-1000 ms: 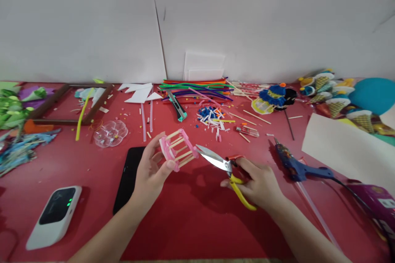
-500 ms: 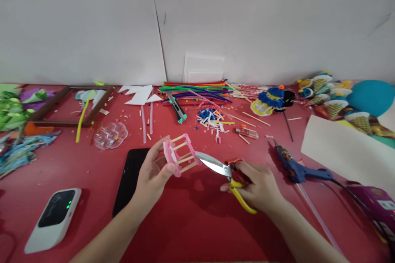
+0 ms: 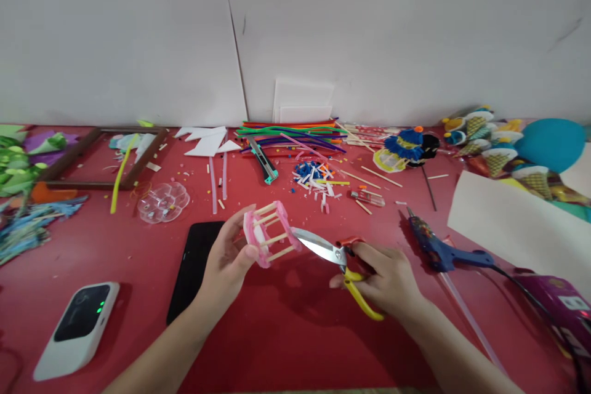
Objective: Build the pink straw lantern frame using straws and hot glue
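Note:
My left hand grips a small craft frame by its left end, thumb in front and fingers behind. Pink fuzzy rings form its two ends, joined by several pale wooden sticks. Around the handles of a pair of scissors my right hand is closed; one handle is red-orange, the other yellow. The blades point left, nearly together, and their tips meet the craft frame's right-hand pink ring. Whether the tips are between fibres or only against them I cannot tell. Both hands are above the red table.
A black phone lies beside my left forearm, a white device farther left. At right are a blue glue gun and a white sheet. Behind lie a utility knife, pipe cleaners and cut scraps.
The craft frame has turned slightly in my left hand, so its sticks sit differently. The scissors stay against its right ring. The whole view has shifted a little.

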Motion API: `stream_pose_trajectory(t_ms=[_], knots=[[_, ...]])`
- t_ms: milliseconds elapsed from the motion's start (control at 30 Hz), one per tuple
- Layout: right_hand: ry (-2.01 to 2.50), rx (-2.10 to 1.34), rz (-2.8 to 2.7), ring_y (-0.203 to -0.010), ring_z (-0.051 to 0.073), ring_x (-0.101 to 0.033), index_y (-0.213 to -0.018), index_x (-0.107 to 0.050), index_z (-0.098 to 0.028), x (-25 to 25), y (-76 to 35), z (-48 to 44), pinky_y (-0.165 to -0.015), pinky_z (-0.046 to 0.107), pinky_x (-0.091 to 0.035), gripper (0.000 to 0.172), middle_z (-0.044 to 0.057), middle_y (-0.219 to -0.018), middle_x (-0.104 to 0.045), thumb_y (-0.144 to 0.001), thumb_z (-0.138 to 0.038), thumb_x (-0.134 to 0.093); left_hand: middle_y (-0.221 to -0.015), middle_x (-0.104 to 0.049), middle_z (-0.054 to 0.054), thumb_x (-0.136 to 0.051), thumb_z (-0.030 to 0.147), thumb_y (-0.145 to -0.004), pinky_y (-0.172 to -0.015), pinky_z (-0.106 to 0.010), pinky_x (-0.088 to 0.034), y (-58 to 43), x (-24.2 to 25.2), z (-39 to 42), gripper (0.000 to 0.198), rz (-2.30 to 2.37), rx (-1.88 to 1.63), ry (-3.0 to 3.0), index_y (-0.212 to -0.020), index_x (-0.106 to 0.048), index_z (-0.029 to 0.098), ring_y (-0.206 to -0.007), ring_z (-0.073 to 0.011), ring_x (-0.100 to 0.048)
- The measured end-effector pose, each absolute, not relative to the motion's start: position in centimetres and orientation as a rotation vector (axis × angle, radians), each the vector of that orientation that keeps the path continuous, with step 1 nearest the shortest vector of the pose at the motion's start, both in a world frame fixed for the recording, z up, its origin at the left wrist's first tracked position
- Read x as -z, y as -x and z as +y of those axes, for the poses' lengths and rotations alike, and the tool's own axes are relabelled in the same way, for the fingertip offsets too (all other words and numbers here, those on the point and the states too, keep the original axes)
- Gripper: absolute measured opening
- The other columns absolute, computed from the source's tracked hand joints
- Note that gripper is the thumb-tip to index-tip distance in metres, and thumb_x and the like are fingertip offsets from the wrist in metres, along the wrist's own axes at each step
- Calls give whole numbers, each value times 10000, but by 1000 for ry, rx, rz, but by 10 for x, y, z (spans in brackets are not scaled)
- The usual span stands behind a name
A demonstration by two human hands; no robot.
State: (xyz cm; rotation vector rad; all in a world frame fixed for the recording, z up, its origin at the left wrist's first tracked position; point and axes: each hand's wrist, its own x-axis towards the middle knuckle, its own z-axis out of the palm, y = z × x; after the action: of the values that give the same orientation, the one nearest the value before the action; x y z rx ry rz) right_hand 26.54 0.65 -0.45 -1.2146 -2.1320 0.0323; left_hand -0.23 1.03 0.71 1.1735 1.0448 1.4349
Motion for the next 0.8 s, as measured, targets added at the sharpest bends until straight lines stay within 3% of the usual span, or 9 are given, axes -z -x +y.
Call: stream_pose_trajectory(t_ms=[167,533,800], knots=[[1217,-49,-2131,-417,84,-390,-583,-519,-201,3,-264,4,-463,234,-269,534,-34,-459,-481,-922,-613,-536,-1213,-732,-96,-771,571,-758,-844,-316,-620,2,-8,10,562,1046,-1441,-1166,-1223,-686,267,-1053,-244,-717],[1237,-68,-2134,-395,86,-386,-557,-480,-213,2,-263,1,-437,236,-255,499,-42,-436,-448,-916,-549,-559,-1239,-710,-114,-767,566,-762,-718,-297,-640,4,-5,8,563,1052,-1422,-1124,-1228,-673,263,-944,-230,-737],[1266,-14,-2113,-390,85,-357,-566,-472,-216,7,-269,3,-435,245,-242,511,-50,-437,-423,-917,-580,-548,-1284,-686,-101,-734,541,-810,-798,-320,-629,3,-4,6,514,1056,-1428,-1134,-1243,-643,278,-1027,-241,-719]])
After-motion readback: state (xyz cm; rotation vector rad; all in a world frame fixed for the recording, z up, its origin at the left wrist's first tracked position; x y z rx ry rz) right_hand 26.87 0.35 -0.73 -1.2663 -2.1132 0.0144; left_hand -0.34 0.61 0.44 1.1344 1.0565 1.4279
